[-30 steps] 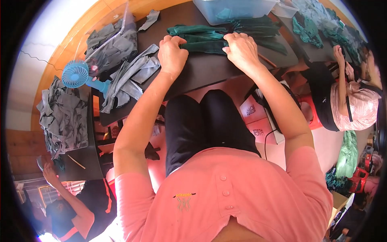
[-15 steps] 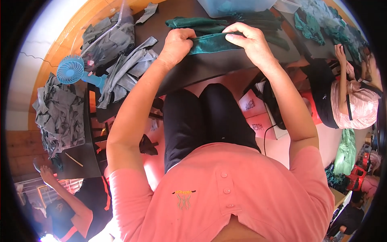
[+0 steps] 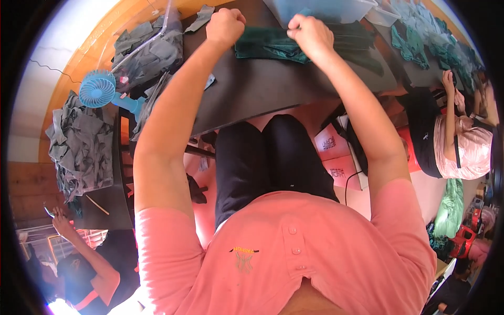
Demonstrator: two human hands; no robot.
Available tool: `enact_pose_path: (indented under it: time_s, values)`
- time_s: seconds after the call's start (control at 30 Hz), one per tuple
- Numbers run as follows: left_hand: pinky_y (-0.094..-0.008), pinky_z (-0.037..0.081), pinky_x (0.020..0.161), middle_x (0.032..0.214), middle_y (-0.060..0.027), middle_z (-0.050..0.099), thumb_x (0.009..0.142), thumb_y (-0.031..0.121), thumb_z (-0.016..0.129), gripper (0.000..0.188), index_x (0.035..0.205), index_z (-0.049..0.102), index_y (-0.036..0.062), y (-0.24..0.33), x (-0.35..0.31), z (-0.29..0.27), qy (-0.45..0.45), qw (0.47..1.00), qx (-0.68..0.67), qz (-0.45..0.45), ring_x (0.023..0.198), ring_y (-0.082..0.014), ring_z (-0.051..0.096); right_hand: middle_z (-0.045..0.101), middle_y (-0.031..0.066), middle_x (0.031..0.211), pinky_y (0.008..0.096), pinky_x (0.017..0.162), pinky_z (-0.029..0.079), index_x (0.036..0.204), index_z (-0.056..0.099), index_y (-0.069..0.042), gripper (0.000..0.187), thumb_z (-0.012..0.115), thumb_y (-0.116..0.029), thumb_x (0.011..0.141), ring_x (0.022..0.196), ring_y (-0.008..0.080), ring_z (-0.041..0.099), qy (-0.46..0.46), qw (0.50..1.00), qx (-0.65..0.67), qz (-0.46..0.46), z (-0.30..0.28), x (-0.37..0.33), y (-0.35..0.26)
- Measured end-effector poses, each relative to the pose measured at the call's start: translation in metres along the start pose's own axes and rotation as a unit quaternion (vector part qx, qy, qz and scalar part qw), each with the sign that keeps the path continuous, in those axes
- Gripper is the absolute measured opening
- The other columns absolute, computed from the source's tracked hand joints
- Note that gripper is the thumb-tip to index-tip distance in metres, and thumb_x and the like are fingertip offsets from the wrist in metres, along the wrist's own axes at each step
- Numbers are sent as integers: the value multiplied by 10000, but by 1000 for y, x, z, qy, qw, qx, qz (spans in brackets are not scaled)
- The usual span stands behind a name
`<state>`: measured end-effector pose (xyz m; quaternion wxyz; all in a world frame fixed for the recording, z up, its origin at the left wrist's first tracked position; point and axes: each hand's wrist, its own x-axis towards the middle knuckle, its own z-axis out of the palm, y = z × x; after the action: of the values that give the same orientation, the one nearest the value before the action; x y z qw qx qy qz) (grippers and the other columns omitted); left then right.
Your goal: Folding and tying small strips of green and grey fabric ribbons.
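A dark green velvet strip [image 3: 270, 46] spans the space between my hands at the far part of the black table, its upper part smeared by motion. My left hand [image 3: 226, 27] is closed in a pinch by the strip's left end. At the right end my right hand [image 3: 313, 38] pinches too, thumb against fingers. The exact grip points on the cloth are partly hidden. More dark green velvet pieces [image 3: 357, 50] lie flat on the table to the right of my right hand.
A clear plastic bin [image 3: 325, 9] stands beyond my hands. Grey cloth pieces [image 3: 81, 147] are heaped at the left, near a blue fan [image 3: 97, 88]. Green cloth [image 3: 409, 44] lies at the far right. Co-workers sit left [image 3: 86, 268] and right [image 3: 446, 134]. Cartons [image 3: 338, 157] stand below the table.
Both my hands have moved farther from me across the table, with the green velvet strip. My left forearm now covers much of the grey cloth beside the fan.
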<state>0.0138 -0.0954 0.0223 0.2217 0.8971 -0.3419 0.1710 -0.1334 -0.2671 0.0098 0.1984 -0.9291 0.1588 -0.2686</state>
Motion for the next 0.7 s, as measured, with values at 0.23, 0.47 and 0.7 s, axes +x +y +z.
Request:
enact_pose_path:
  time_s: [0.23,0.47,0.7]
  values:
    - [-500,417,939,1173,-13,609,875,227,509,310,1155,643,217,22,-14,40,68,984,47,160,1165,-257,517,597,83,1092,469,850,433,1056,631,-88,280,630,-277,850,1041,284,575,39,960,-128,-246,14,-7,-9]
    - [-503,436,906,1197,-132,614,941,311,502,339,1168,644,103,16,-29,55,140,961,41,236,1083,-375,555,492,101,1388,429,992,379,1390,416,-71,575,548,-368,915,1249,266,477,-38,961,-122,-243,30,-31,21]
    - [-550,377,956,1296,-27,560,961,459,382,395,1240,614,302,-5,-30,74,44,983,102,148,1184,-290,488,503,101,1389,416,967,398,1328,517,-96,430,548,-247,926,1221,268,509,-28,945,-159,-283,6,-56,28]
